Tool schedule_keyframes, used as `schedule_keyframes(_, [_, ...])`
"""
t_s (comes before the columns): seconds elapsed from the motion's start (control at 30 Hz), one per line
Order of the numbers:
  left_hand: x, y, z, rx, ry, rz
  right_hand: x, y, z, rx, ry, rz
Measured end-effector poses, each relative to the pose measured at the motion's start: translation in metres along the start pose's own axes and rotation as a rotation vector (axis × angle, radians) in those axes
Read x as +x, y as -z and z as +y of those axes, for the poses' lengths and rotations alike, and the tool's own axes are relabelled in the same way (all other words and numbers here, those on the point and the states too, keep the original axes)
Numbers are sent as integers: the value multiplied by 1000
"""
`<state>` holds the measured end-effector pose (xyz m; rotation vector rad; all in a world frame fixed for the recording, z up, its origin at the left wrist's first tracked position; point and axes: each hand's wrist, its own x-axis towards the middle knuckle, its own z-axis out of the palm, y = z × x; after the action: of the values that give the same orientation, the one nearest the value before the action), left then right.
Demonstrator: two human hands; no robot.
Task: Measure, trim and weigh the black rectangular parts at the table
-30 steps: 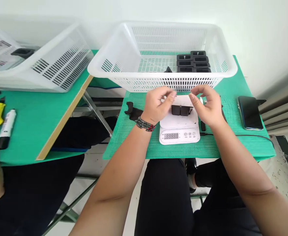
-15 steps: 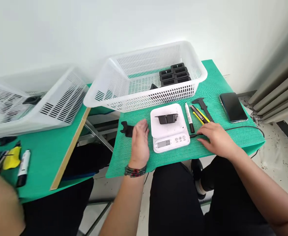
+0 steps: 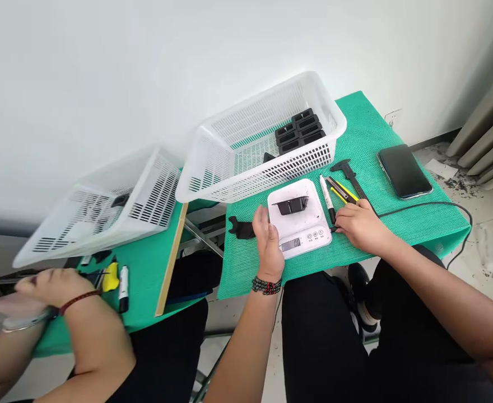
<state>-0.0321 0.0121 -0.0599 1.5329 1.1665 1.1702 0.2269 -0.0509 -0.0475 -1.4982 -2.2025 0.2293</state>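
A white digital scale point(image 3: 288, 221) with a small display stands on the green mesh cloth. On its pan lies a black molded plastic part point(image 3: 292, 205), tilted. My left hand point(image 3: 267, 246) is beside the scale's left edge, fingers stretched upward and thumb apart, holding nothing. Just left of it is a dark, notched piece point(image 3: 241, 228), partly hidden by the hand. At the scale's right side, my right hand point(image 3: 362, 226) has its fingers closed on a black cable point(image 3: 423, 207), whose plug end point(image 3: 334, 229) meets the scale.
A white basket point(image 3: 213, 193) with several black parts stands behind. A marker point(image 3: 327, 198), yellow cutter point(image 3: 342, 191), caliper point(image 3: 351, 173) and phone point(image 3: 405, 170) lie right. Leftward, a co-worker's hands point(image 3: 45, 291) hold a black part beside another white basket point(image 3: 145, 215) and marker point(image 3: 123, 288).
My right-hand fingers have closed in on the cable beside the scale. My left hand has turned more upright at the scale's edge. The view has swung left, showing the co-worker's hands.
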Motion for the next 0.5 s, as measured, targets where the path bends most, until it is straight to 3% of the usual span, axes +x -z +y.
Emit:
schedule_keyframes(0.17, [1, 0, 5, 66, -24, -67, 0, -3, 1, -6, 54, -20])
schedule_keyframes(0.5, [1, -7, 9, 11, 20, 1, 0, -3, 2, -14, 73, -60])
